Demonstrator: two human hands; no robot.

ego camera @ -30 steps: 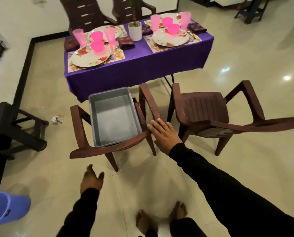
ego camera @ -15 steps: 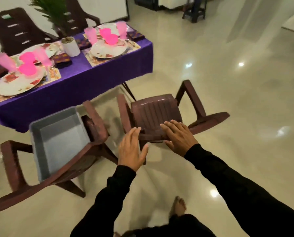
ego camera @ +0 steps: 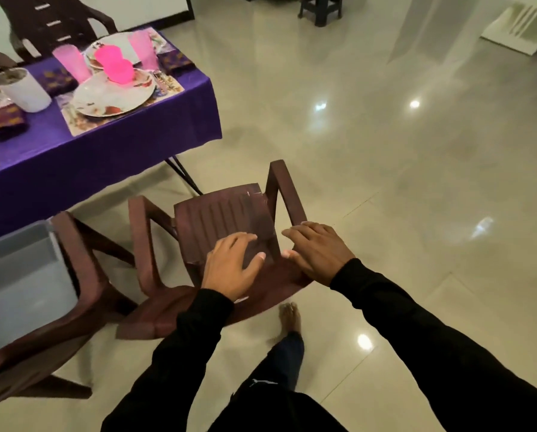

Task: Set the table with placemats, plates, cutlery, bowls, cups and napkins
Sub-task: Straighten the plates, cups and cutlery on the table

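Observation:
The purple-clothed table (ego camera: 105, 157) at upper left carries a floral plate (ego camera: 105, 98) on a placemat (ego camera: 83, 123), pink bowls (ego camera: 119, 70), pink cups (ego camera: 70, 62), a dark folded napkin (ego camera: 173, 59) and cutlery (ego camera: 161, 82). In front of me stands an empty brown plastic chair (ego camera: 223, 213). My left hand (ego camera: 232, 263) rests on the top of its backrest with fingers spread over the seat. My right hand (ego camera: 317, 251) lies beside it at the backrest's right end, near the armrest, fingers relaxed. Neither hand holds any tableware.
A grey plastic tub (ego camera: 17, 285) sits on a second brown chair (ego camera: 83, 260) at left. A white plant pot (ego camera: 25, 90) stands on the table. Another dark chair (ego camera: 55, 23) is behind the table and a dark stool (ego camera: 320, 7) far off. Glossy tile floor spreads right.
Both hands have come forward onto the right chair's backrest; a second ago only my right hand touched the tub chair. The view has swung right and closer.

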